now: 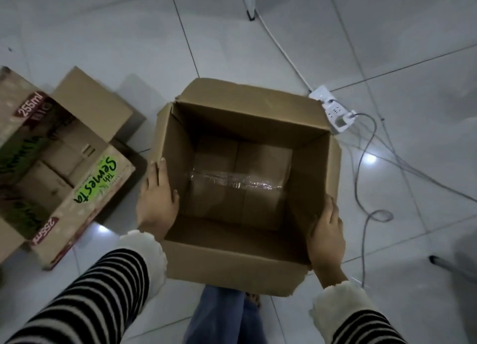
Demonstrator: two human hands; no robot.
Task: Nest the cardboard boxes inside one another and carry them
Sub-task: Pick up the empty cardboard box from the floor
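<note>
A: Head view, starting at the hands: the left hand (157, 202) is wrapped over the left wall of the plain box (260, 261), thumb hooked inside the rim, fingers flat on the outside. The right hand (326, 236) grips the near right corner of that same box, palm pressed to the outer wall. Both are closed on the cardboard.

B: And the box itself?

A: Open-topped, empty, held in front of the person's legs above the tiled floor (387, 47). I judge it lifted, since the legs show beneath its near edge. Clear tape runs across its bottom seam.

B: How will it handle?

A: Light, I'd say, being empty. The walls look stiff enough, but the flaps are loose and the near right corner is torn, so a grip on opposite walls near the rim, as now, seems safest. Squeezing hard could bow the sides.

B: Count them for me.

A: Two boxes. The second, a printed box (85, 196) with green lettering, sits on the floor to the left of the plain box, also open, well apart from the left hand.

B: Anything else near?

A: One white power strip (333, 111) beyond the plain box's far right corner, with grey cables (361, 163) trailing along its right side.
</note>
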